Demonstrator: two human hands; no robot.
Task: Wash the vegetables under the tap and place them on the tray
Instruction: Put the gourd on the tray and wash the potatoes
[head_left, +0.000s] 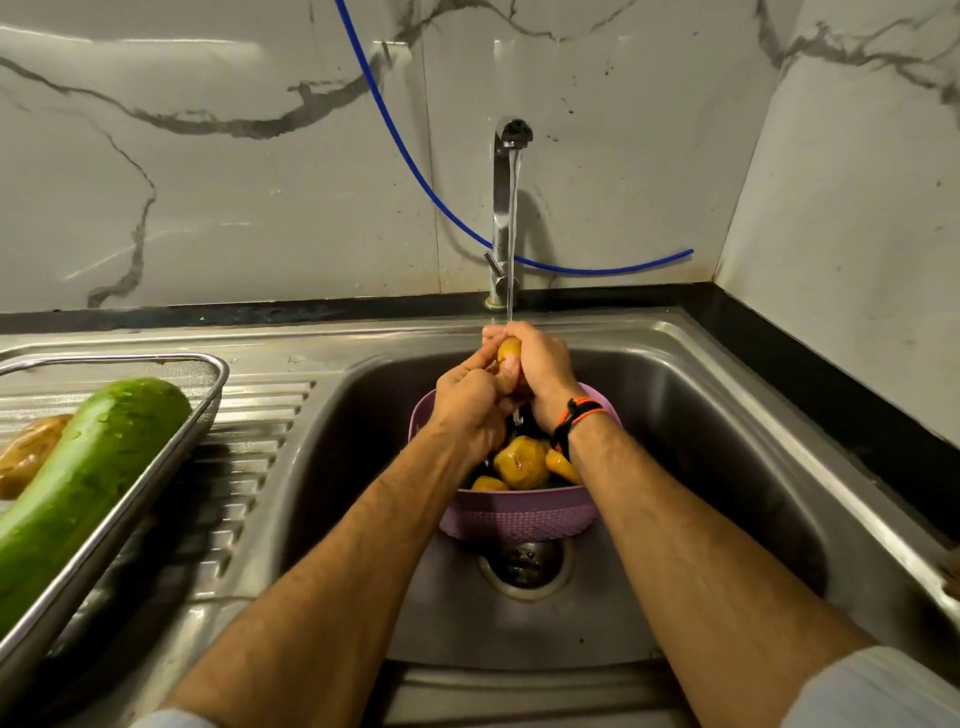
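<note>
Under the running chrome tap (505, 208), a small yellow-brown potato (508, 349) held over the steel sink (701, 441). Left hand (470, 410) and right hand (543, 371) both wrapped around it, fingers curled and pressed together. Below, more wet yellow potatoes (521, 462) in a round purple plastic basket (519, 514). At left, metal mesh tray (156, 364) with a long green gourd (88, 483) and one brown potato (28, 449).

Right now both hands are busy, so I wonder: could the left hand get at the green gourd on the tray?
Probably yes: the left hand would first have to let go of the potato; the green gourd lies uncovered on the tray to its left.
</note>
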